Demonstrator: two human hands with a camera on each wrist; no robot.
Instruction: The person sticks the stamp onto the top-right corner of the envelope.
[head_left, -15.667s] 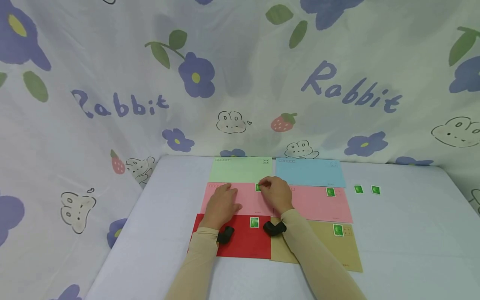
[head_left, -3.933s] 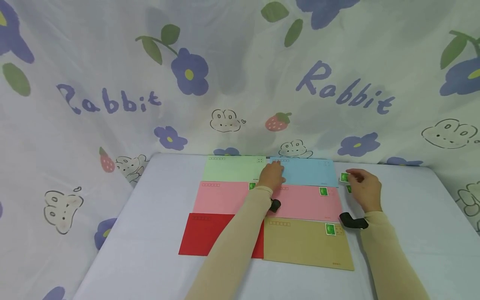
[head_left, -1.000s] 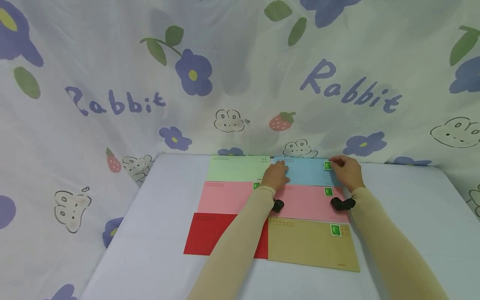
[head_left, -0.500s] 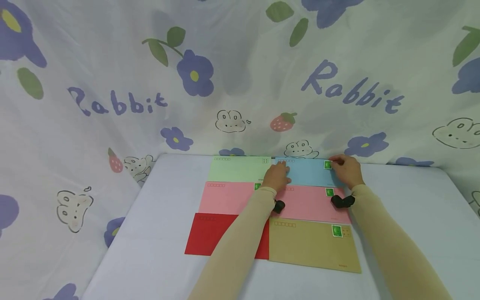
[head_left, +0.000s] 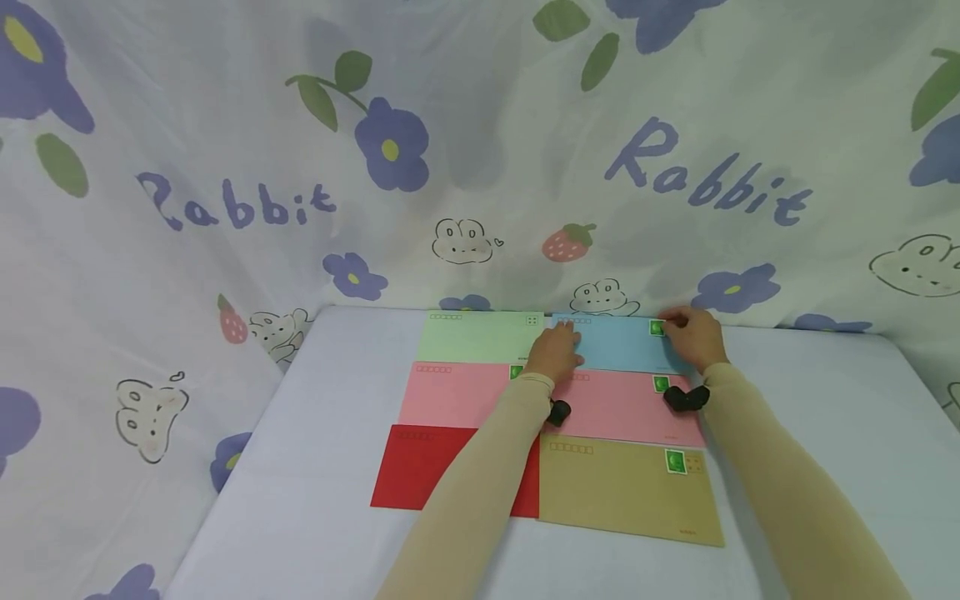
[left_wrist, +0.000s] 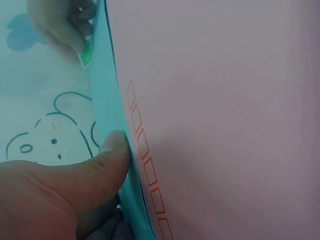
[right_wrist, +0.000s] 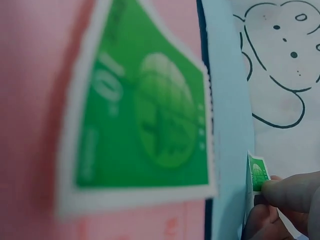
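Note:
My right hand (head_left: 695, 337) pinches a green postage stamp (head_left: 656, 327) between thumb and fingertips, at the upper right corner of the blue envelope (head_left: 618, 346). In the right wrist view the pinched stamp (right_wrist: 258, 173) stands at a slant against the blue paper. My left hand (head_left: 553, 352) rests with extended fingers on the blue envelope's left end; its thumb (left_wrist: 114, 145) shows in the left wrist view. Below lies the right pink envelope (head_left: 622, 412) with a stamp (head_left: 661, 384) near its upper right corner.
A green envelope (head_left: 480, 337), the left pink envelope (head_left: 457, 396) with a partly covered stamp (head_left: 517, 372), a red envelope (head_left: 420, 467) and a tan envelope (head_left: 622, 492) with a stamp (head_left: 676, 462) lie on the white table (head_left: 300, 417). My left sleeve covers part of the red envelope.
Since the earliest frame, my left hand has moved from the left pink envelope to the blue one. My right hand has brought a stamp from the table's right onto the blue envelope's corner.

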